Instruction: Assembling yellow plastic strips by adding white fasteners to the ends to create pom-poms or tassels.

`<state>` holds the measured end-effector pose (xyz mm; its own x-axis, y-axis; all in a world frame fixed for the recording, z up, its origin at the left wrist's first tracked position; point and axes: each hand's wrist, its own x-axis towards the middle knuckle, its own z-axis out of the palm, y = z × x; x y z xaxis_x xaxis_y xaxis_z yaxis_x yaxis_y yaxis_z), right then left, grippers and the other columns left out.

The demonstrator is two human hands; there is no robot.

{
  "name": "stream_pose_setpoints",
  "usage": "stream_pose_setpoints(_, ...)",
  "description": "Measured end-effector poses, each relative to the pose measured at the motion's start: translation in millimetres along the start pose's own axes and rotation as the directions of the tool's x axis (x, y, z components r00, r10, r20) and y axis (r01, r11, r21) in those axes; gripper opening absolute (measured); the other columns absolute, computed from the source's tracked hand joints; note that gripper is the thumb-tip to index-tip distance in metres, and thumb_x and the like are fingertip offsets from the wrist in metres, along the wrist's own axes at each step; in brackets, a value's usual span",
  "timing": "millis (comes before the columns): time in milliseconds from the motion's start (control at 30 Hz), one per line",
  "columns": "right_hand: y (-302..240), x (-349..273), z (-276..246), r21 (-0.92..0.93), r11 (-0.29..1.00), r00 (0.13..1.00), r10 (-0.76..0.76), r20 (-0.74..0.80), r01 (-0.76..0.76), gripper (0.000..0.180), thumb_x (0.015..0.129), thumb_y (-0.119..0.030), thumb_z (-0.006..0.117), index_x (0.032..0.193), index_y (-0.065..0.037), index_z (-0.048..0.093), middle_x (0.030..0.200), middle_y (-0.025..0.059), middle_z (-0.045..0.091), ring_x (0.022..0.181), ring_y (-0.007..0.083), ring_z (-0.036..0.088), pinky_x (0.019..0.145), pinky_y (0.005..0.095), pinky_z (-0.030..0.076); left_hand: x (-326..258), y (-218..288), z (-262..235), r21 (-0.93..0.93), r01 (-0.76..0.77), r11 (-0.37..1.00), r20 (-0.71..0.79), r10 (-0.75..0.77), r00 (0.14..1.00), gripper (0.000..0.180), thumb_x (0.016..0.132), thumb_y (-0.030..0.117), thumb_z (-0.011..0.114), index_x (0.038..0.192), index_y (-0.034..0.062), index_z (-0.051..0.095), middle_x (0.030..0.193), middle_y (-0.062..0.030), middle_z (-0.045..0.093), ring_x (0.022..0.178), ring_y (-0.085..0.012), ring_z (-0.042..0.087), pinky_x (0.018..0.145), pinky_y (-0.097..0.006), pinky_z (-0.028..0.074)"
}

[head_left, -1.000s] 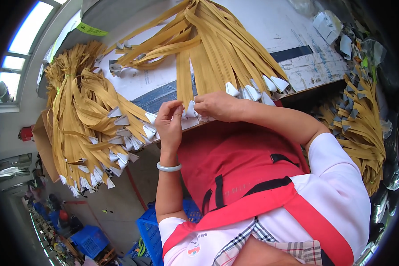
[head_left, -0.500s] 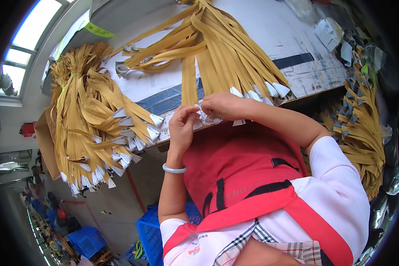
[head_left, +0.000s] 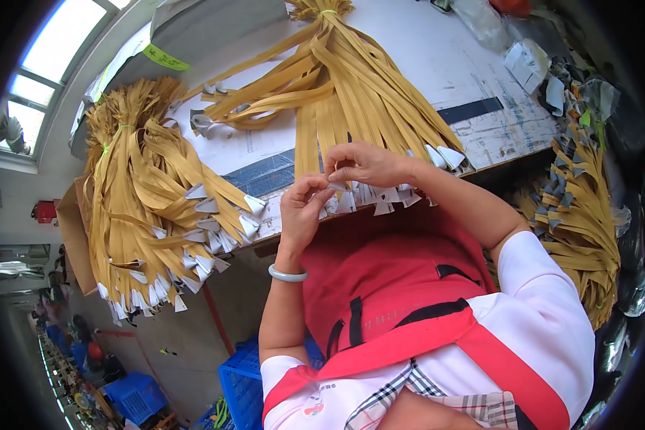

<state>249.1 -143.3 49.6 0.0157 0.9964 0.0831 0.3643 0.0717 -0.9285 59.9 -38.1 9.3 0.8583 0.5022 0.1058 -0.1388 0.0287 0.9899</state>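
At twelve o'clock, the left hand (head_left: pixel 304 208) and right hand (head_left: pixel 365 164) apparently pinch a white tab (head_left: pixel 337 186) below tan strips (head_left: pixel 365 100); the nine o'clock bundle (head_left: pixel 156 154) already carries white ends (head_left: pixel 254 204); what remains is unclear.

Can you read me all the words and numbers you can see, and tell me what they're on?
I won't copy any writing out, but it's here:
Yellow-green label on the grey box: dark marks, too small to read surely.
Red apron: faint letters, too blurred.
Pale shirt: tiny print by a badge, too small.
White tabletop: printing, too faint.
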Motion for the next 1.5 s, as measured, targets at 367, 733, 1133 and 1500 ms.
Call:
stream_pose_setpoints(367, -19.5, 10.1, -19.5, 0.078, 0.977, 0.964, 0.180, 0.197, -0.198, 0.022, 0.084, -0.016, 0.077, 0.094, 0.000, 0.066, 0.079, 0.0062, 0.070, 0.074, 0.0125, 0.064, 0.067, 0.0285, 0.052, 9.8, -2.4, -5.8, -0.287, 0.130, 0.949, 0.019, -0.130, 0.991, 0.007, 0.094, 0.002, 0.063, 0.100, 0.0026, 0.059, 0.096, -0.0040, 0.066, 0.089, -0.0102, 0.063, 0.083, -0.025, 0.051)
stream_pose_setpoints(733, -10.0, 2.5, 7.5, 0.211, 0.972, 0.987, 0.125, -0.098, -0.102, 0.012, 0.085, -0.010, 0.071, 0.082, -0.002, 0.063, 0.074, 0.0050, 0.066, 0.070, 0.0133, 0.064, 0.061, 0.0286, 0.049, 14.9, 22.5, 12.8, 0.024, -0.001, 1.000, -0.209, 0.006, 0.978, 0.014, 0.086, -0.009, 0.065, 0.095, 0.0020, 0.061, 0.092, -0.0031, 0.063, 0.074, -0.0106, 0.063, 0.069, -0.023, 0.053)
stream_pose_setpoints(1133, -5.0, 1.4, 15.4, -0.016, 0.968, 0.932, -0.246, -0.265, 0.251, 0.003, 0.088, -0.003, 0.067, 0.090, -0.003, 0.064, 0.090, 0.0074, 0.061, 0.080, 0.0215, 0.065, 0.071, 0.0320, 0.052, 0.4, 25.3, -0.7, 0.242, -0.158, 0.957, -0.190, 0.207, 0.960, 0.031, 0.089, -0.006, 0.065, 0.120, -0.0002, 0.062, 0.100, -0.0070, 0.064, 0.081, -0.0130, 0.062, 0.073, -0.025, 0.054)
stream_pose_setpoints(1500, -6.7, -15.4, 25.9, 0.397, 0.905, 0.923, 0.275, -0.268, -0.154, 0.014, 0.094, -0.013, 0.068, 0.089, -0.001, 0.065, 0.086, -0.0005, 0.060, 0.079, 0.0063, 0.057, 0.069, 0.0235, 0.047, 5.9, 31.6, 13.3, 0.557, -0.335, 0.759, 0.045, 0.376, 0.926, 0.009, 0.085, -0.008, 0.065, 0.090, -0.0026, 0.060, 0.088, -0.0118, 0.061, 0.076, -0.0232, 0.063, 0.069, -0.030, 0.051)
